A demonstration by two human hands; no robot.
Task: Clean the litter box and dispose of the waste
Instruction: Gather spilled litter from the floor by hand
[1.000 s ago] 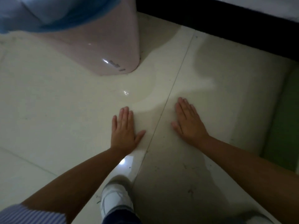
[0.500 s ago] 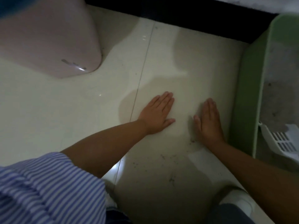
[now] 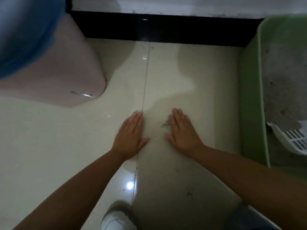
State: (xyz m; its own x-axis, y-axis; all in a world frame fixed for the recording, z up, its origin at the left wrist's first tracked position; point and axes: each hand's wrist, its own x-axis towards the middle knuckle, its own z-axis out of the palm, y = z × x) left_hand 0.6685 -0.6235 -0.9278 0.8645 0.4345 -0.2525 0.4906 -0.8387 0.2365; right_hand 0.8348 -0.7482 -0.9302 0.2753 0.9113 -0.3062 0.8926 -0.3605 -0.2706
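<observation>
Two hands flat (left, right), one litter box

Both forearms are seen bare, with no sleeve, watch or ring on the left hand or the right hand. A white rounded-toe shoe is worn, and dark blue trouser fabric is seen at the lower edge.

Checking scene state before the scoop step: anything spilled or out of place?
Yes: a small clump of grey litter lies on the floor tile between the left hand and right hand, outside the green litter box.
</observation>
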